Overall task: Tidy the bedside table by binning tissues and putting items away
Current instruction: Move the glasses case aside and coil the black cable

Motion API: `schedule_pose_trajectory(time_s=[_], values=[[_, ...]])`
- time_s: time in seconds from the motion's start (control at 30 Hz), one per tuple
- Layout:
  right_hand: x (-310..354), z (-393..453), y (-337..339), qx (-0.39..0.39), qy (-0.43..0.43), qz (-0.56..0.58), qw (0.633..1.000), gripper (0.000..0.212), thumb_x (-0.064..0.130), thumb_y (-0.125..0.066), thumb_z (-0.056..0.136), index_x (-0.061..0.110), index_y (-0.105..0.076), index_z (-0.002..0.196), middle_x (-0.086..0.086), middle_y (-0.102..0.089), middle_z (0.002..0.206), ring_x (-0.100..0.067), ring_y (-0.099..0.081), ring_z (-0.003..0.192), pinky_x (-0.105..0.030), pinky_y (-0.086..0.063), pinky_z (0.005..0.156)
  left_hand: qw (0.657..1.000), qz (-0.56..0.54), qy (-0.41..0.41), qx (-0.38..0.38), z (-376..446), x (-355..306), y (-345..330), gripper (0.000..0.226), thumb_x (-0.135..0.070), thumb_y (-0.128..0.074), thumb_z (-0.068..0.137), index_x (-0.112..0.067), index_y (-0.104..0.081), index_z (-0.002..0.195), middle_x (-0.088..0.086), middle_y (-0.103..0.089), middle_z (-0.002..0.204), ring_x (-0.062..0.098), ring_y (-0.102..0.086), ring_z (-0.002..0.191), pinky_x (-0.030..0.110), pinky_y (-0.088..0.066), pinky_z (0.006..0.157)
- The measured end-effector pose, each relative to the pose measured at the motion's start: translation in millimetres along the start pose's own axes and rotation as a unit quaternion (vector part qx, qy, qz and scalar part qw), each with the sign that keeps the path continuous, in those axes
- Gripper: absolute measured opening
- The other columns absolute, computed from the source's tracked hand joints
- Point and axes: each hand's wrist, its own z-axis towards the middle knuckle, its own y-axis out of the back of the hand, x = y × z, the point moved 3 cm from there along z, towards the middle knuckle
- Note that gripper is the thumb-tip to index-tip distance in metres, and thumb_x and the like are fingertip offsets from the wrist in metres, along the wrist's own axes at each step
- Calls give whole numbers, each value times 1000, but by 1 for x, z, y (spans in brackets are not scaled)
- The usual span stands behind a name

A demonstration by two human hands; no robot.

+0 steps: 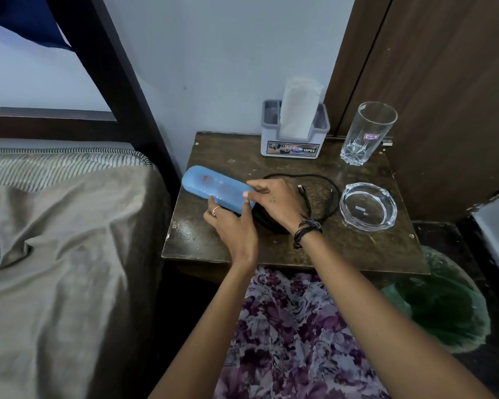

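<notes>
A long light-blue case (211, 187) lies slantwise at the left of the dark bedside table (357, 249). My left hand (233, 226) grips its near edge from below, thumb and fingers on the case. My right hand (274, 201) holds the case's right end with its fingertips. Behind my right hand a black cable (326, 194) lies coiled, its plugs showing. A grey tissue holder (296, 145) with white tissues (297, 110) stands at the back.
A tall empty glass (366, 133) stands at the back right and a glass ashtray (368, 207) at the right. A bin with a green liner (441, 303) sits on the floor to the right. The bed (61, 254) lies to the left.
</notes>
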Motion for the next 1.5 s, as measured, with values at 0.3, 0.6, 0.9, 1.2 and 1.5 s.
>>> schedule_pose_trajectory(time_s=[0.3,0.6,0.9,1.2,1.5], values=[[-9,21,-19,-69,-65,113,989,42,17,-73,78,6,-64,117,-13,-71,102,-23,-67,97,-43,-52,91,990,53,-82,98,58,-4,8,48,-14,-55,91,-7,-41,136,10,-46,131,16,-49,117,28,-40,101],[16,63,-45,-101,-33,44,993,27,25,-72,78,7,-71,98,-10,-74,90,-23,-69,83,-42,-56,73,989,72,-109,66,113,-5,8,45,-9,-47,95,-5,-39,138,9,-46,139,15,-41,128,13,-28,97],[35,83,-59,-113,-36,32,992,35,27,-74,77,-5,-69,89,-19,-72,88,-30,-67,87,-46,-54,76,990,69,-107,56,143,-8,10,43,-9,-43,95,-3,-39,137,11,-45,139,18,-41,128,22,-31,106],[37,91,-58,-90,-40,5,995,38,31,-73,78,-4,-69,94,-18,-72,91,-29,-66,89,-43,-53,77,989,86,-106,59,150,-10,8,41,-12,-42,96,-3,-40,136,14,-45,135,21,-43,126,33,-34,108],[14,15,-9,-136,-6,-69,988,25,23,-63,87,20,-66,112,1,-70,106,-14,-65,95,-33,-53,82,988,27,-148,-43,79,-13,22,27,-8,-54,87,-14,-56,113,6,-53,114,22,-52,108,41,-42,97]])
